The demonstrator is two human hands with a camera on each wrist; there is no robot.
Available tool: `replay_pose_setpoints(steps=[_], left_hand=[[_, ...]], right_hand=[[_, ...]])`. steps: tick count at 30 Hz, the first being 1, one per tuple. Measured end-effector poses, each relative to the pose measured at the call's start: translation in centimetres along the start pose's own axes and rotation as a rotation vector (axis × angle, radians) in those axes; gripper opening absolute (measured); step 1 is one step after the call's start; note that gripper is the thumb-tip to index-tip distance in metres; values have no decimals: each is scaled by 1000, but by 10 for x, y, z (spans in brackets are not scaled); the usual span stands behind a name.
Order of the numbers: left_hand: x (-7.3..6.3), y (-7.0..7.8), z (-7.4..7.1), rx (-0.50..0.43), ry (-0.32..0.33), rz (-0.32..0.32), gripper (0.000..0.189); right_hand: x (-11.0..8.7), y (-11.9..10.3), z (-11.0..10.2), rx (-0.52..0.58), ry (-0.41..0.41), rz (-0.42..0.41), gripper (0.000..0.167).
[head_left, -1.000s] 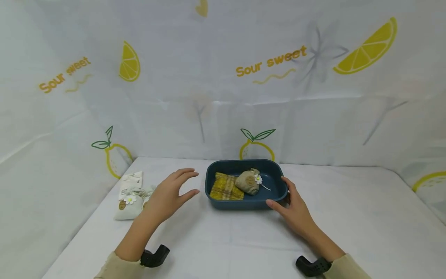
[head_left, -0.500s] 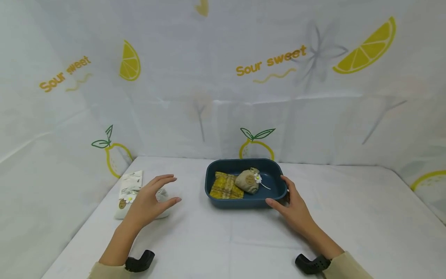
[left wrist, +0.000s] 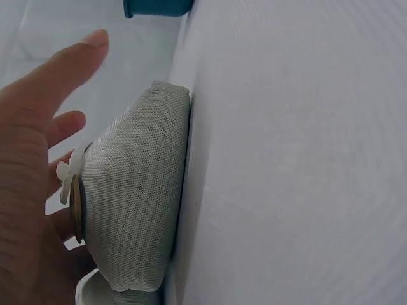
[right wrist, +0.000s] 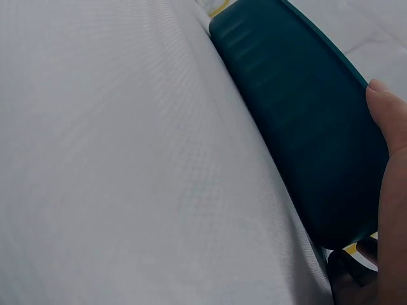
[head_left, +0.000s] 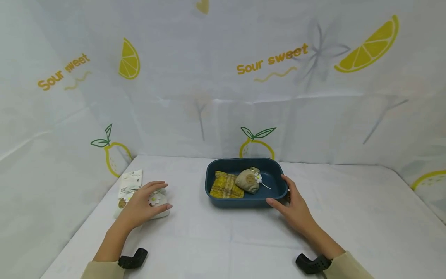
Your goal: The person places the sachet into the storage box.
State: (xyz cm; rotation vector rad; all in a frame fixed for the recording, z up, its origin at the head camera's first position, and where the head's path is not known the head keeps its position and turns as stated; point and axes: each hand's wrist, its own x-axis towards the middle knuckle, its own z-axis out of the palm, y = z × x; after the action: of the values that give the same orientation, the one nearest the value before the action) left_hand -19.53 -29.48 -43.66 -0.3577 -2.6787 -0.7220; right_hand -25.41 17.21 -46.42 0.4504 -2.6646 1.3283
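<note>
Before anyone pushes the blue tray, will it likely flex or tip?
The blue tray is probably stiff, since its rim looks unbent where the right hand grips it. Being low and wide, it seems likelier to slide than tip.

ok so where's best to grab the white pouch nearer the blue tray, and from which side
Probably from above with the left hand, pinching the plump middle of the white pouch between its near and far sides: it rests on the cloth, its flower and round tag are on the upper face, and a second pouch lies to its left.
</note>
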Motion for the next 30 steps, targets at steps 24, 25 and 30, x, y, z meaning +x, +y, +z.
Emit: replay_pose_setpoints(steps=[24, 25, 30], left_hand=[[0, 0, 27, 212, 34, -74, 45], [-1, 0, 28, 207, 44, -70, 39], [0, -1, 30, 179, 83, -50, 23]], right_hand=[[0, -4, -2, 15, -12, 3, 89], [0, -4, -2, 14, -12, 2, 90], [-1, -3, -2, 7, -12, 1, 90]])
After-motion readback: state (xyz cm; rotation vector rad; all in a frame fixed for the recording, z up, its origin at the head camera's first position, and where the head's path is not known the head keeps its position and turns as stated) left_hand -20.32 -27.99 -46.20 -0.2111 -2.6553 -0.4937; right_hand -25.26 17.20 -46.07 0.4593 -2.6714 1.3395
